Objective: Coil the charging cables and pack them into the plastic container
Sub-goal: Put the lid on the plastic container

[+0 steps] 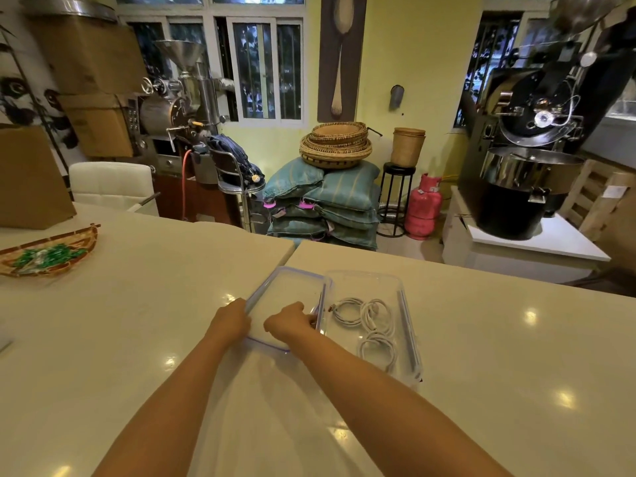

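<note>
Your left hand (231, 321) and right hand (289, 321) are each gripping the lid (285, 297) lying on the worktop (137, 339); coiled cables (373, 325) are sitting inside the open container (406, 325) beside it.

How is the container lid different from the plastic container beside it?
The lid is flat with a blue rim; the plastic container is deeper, with clear walls. Both hands, left hand and right hand, hold the lid; nothing touches the container. The lid carries nothing; the container holds coiled white cables. Both are transparent and lie on the counter.
</note>
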`<state>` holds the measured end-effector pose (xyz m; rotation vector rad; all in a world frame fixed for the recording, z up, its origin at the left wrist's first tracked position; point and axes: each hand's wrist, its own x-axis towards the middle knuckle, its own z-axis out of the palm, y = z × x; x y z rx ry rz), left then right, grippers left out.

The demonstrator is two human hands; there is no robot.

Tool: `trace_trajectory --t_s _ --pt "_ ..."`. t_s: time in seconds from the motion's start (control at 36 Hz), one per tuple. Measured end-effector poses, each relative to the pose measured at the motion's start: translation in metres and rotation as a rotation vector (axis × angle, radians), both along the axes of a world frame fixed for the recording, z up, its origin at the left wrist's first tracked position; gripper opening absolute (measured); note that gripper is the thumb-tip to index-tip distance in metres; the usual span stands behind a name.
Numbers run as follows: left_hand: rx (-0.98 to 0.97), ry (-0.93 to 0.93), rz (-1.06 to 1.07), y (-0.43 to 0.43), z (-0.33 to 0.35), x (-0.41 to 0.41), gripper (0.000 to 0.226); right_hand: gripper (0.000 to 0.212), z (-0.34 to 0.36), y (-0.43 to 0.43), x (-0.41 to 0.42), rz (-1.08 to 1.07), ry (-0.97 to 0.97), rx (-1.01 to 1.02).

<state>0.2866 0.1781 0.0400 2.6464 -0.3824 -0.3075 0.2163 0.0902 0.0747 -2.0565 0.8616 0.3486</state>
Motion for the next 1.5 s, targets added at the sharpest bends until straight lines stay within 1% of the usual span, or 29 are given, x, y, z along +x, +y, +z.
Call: trace_trajectory --t_s 0.03,0.06,0.11,0.17,0.19,0.25,0.31,0.39,0.47,0.5,0.56,0.58,0.61,0.64,0.67,0.72,0.75,0.81,0.94,1.0,1.08,1.14,1.19,1.22,1.33,1.42,1.5 --pt "-0.027 0.012 0.008 0.0 0.002 -0.001 0.024 0.069 0.0 0.0 -0.001 -0.024 -0.025 0.022" --pt "-0.061 0.014 0.012 0.0 0.002 0.0 0.025 0.067 0.0 0.0 -0.002 -0.045 -0.056 0.044" --pt "-0.111 0.021 0.026 0.0 0.006 -0.002 0.007 0.065 0.0 0.0 -0.004 -0.094 -0.121 0.089" --pt "-0.159 0.015 0.048 0.001 0.007 -0.001 0.028 0.065 0.001 -0.002 -0.006 -0.13 -0.179 0.121" --pt "-0.184 0.023 0.07 0.002 0.009 -0.002 0.034 0.065 0.001 -0.003 -0.007 -0.142 -0.203 0.129" --pt "-0.245 0.02 0.102 0.005 0.014 -0.008 0.032 0.061 0.001 -0.003 -0.009 -0.156 -0.24 0.135" --pt "-0.319 0.039 0.129 0.009 0.019 -0.01 0.029 0.055 0.004 -0.004 -0.013 -0.144 -0.261 0.124" --pt "-0.372 0.025 0.196 0.017 0.02 -0.007 0.038 0.04 0.009 -0.005 -0.018 -0.1 -0.293 0.093" --pt "-0.459 0.045 0.288 0.02 0.025 -0.006 0.04 0.036 0.016 -0.007 -0.024 -0.075 -0.333 0.085" --pt "-0.495 0.046 0.307 0.021 0.028 -0.006 0.036 0.035 0.019 -0.009 -0.026 -0.069 -0.349 0.082" --pt "-0.577 0.04 0.338 0.02 0.037 -0.009 0.017 0.033 0.025 -0.014 -0.031 -0.058 -0.381 0.073" --pt "-0.607 0.024 0.354 0.019 0.042 -0.01 0.027 0.032 0.029 -0.016 -0.034 -0.053 -0.4 0.065" --pt "-0.633 0.003 0.345 0.018 0.046 -0.013 0.031 0.031 0.032 -0.019 -0.038 -0.048 -0.417 0.055" --pt "-0.634 -0.027 0.336 0.015 0.049 -0.015 0.025 0.03 0.035 -0.021 -0.041 -0.04 -0.432 0.042" --pt "-0.611 -0.054 0.323 0.012 0.053 -0.019 0.014 0.029 0.038 -0.024 -0.044 -0.032 -0.445 0.028" --pt "-0.577 -0.111 0.307 0.006 0.059 -0.028 0.03 0.03 0.042 -0.028 -0.052 -0.021 -0.476 0.002" --pt "-0.56 -0.127 0.293 0.003 0.061 -0.032 0.031 0.03 0.045 -0.031 -0.057 -0.019 -0.491 -0.011" --pt "-0.535 -0.161 0.274 -0.002 0.063 -0.042 0.021 0.03 0.049 -0.038 -0.067 -0.023 -0.511 -0.036" --pt "-0.577 -0.181 0.221 -0.018 0.066 -0.071 0.013 0.035 0.054 -0.059 -0.093 -0.035 -0.52 -0.059" --pt "-0.59 -0.175 0.199 -0.025 0.066 -0.086 0.013 0.034 0.053 -0.067 -0.105 -0.035 -0.514 -0.074" --pt "-0.604 -0.154 0.172 -0.035 0.062 -0.106 0.016 0.04 0.049 -0.079 -0.124 -0.039 -0.513 -0.104" --pt "-0.622 -0.134 0.158 -0.041 0.058 -0.118 0.015 0.04 0.047 -0.085 -0.135 -0.049 -0.509 -0.121" --pt "-0.636 -0.121 0.144 -0.045 0.051 -0.128 0.03 0.035 0.044 -0.09 -0.145 -0.067 -0.507 -0.133" --pt "-0.635 -0.107 0.135 -0.046 0.049 -0.132 0.031 0.034 0.042 -0.092 -0.15 -0.074 -0.506 -0.136" --pt "-0.602 -0.071 0.097 -0.051 0.042 -0.146 0.026 0.031 0.035 -0.099 -0.163 -0.076 -0.494 -0.158" --pt "-0.589 -0.053 0.084 -0.053 0.041 -0.154 0.016 0.038 0.027 -0.101 -0.17 -0.083 -0.492 -0.128" --pt "-0.597 -0.033 0.074 -0.054 0.039 -0.157 0.016 0.036 0.023 -0.103 -0.171 -0.094 -0.499 -0.114"
